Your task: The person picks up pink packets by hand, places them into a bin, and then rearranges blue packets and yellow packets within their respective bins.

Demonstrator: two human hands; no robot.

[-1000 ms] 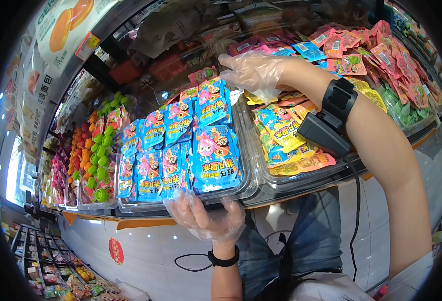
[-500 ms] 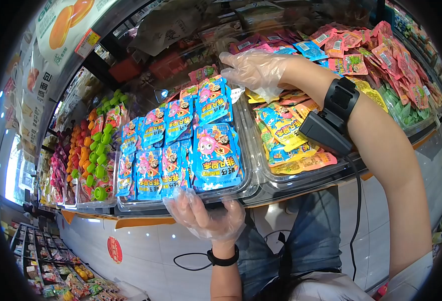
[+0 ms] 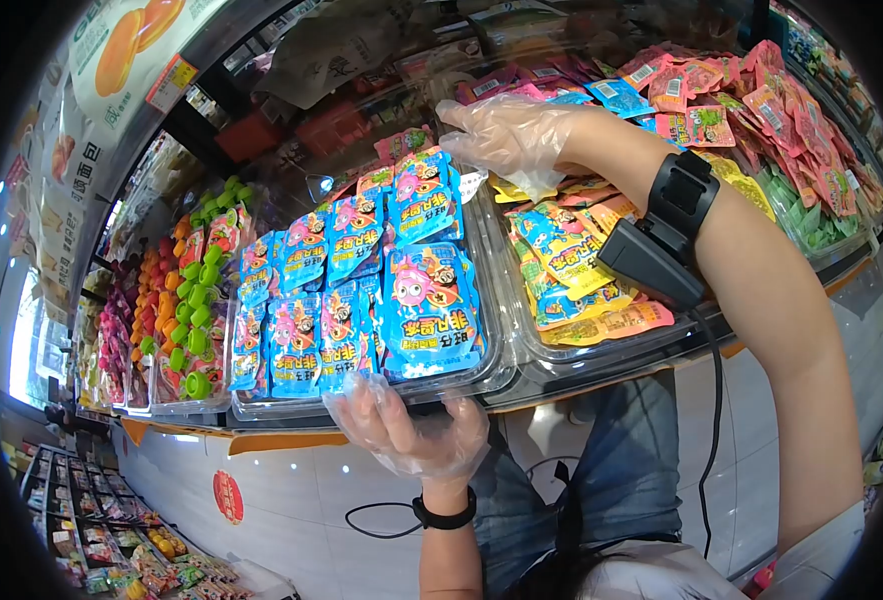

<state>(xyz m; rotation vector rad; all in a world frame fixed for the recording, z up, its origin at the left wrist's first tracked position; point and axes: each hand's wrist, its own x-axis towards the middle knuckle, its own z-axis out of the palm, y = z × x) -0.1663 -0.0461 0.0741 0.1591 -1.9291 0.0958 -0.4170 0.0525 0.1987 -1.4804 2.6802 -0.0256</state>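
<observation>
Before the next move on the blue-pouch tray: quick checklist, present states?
1. Left hand at the clear tray's front lip: ok, fingers under the edge.
2. Right hand at the tray's back corner: ok, resting there; grip cannot tell.
3. Blue pouches seated in the tray: ok, none over the rim.
4. Neighbouring yellow-pouch tray clear of the lift: not ok, walls abut.
5. Wrist device cable free: cannot tell, hangs near the shelf edge.
</observation>
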